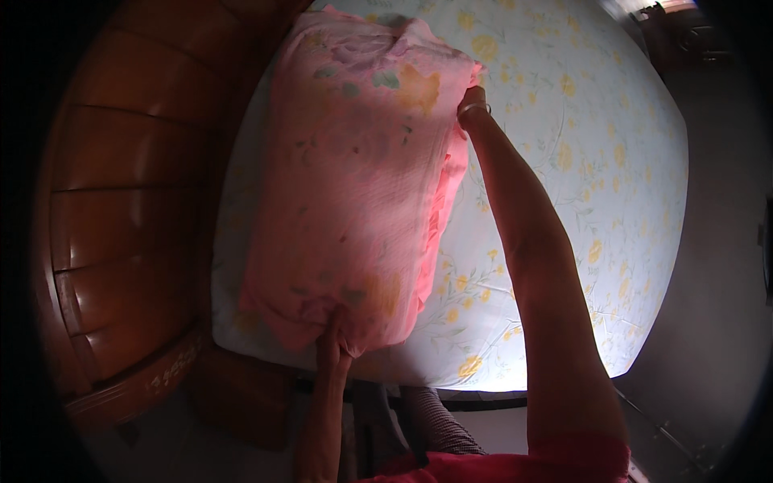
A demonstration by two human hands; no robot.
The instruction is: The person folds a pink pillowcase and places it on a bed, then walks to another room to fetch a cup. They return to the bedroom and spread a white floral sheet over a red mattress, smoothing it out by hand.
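A long, rectangular piece of pink flowered cloth [346, 177] lies on the bed, slightly puffed like a pillow or folded bedding; which one I cannot tell. At its near end, my left hand [334, 332] is closed on the fabric, which gathers in creases around the fingers. My right hand [473, 106], with a bracelet on the wrist, reaches to the far right corner. Its fingers are partly hidden, but they appear closed around the edge. Brighter pink layers show along the cloth's right side.
The bed [555, 161] has a pale sheet with yellow flowers. A brown wooden panelled headboard [133, 185] rises along the left. Grey floor [717, 266] lies to the right, and dark objects [688, 36] stand at the far right. My legs [435, 419] are close to the near bed edge.
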